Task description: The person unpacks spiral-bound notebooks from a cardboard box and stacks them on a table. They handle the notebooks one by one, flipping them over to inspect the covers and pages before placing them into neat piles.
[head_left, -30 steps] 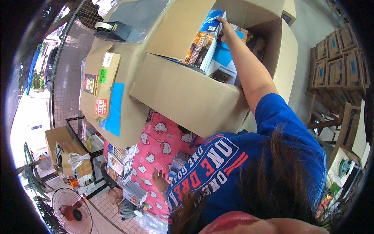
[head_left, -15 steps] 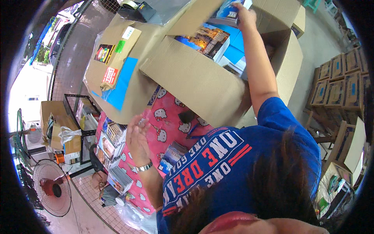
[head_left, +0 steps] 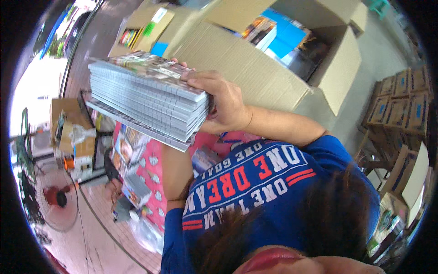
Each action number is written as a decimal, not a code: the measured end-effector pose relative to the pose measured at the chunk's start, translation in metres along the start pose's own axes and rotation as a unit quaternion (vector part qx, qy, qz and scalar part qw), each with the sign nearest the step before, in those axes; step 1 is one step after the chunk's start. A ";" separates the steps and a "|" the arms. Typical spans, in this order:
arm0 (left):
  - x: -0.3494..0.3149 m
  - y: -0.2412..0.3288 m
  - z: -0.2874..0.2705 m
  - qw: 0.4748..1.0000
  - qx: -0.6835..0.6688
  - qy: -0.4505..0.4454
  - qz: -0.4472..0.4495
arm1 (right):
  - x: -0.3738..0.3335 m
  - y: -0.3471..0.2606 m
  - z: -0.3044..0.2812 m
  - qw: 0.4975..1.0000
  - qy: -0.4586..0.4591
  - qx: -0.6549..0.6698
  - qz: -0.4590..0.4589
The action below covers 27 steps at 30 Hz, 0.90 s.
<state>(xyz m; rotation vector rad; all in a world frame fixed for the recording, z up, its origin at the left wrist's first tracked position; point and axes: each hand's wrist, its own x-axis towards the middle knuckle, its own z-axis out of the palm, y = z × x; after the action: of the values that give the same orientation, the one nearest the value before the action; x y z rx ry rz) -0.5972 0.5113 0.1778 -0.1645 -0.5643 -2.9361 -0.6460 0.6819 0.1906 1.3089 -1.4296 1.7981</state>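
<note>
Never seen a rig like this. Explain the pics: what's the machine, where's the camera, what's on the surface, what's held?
There is no machine: these are a person's bare hands. Each picture comes from the left one of two wide fisheye cameras worn on the head, looking down, so straight edges bend toward the rim.

The right hand grips one end of a thick stack of white-edged books. The left forearm rises behind that stack, which hides most of the left hand, so its grip can't be judged.

On the pink cloth with a white cartoon print sit smaller stacks of picture-covered books. Farther off is a large open brown cardboard box with a flat bright-blue sheet inside.
</note>
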 end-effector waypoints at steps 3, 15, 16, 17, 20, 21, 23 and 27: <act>-0.057 0.005 -0.054 0.979 0.089 0.132 0.129 | -0.029 -0.013 0.024 0.991 -0.069 0.040 0.108; -0.286 0.067 -0.124 0.778 0.402 0.482 -0.014 | -0.171 -0.013 0.074 0.581 -0.571 0.293 0.500; -0.291 0.067 -0.127 0.723 0.516 0.457 -0.049 | -0.186 -0.016 0.079 0.488 -0.608 0.346 0.522; -0.302 0.073 -0.135 0.718 0.511 0.448 -0.148 | -0.197 -0.024 0.082 0.388 -0.638 0.396 0.534; -0.292 0.074 -0.142 0.690 0.558 0.335 -0.318 | -0.241 -0.031 0.098 0.257 -0.723 0.436 0.470; -0.281 0.070 -0.138 0.664 0.583 0.293 -0.366 | -0.239 -0.035 0.103 0.244 -0.752 0.432 0.435; -0.273 0.059 -0.147 0.578 0.667 0.210 -0.421 | -0.219 -0.038 0.102 0.287 -0.820 0.328 0.371; -0.258 0.041 -0.166 0.472 0.775 0.118 -0.403 | -0.122 -0.046 0.072 0.445 -0.833 0.207 0.257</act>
<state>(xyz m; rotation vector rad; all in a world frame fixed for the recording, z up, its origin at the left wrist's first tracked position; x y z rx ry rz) -0.3502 0.4432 0.0049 0.8706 -3.3665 -1.3778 -0.5300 0.6516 0.1018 3.7311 -2.3361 0.3577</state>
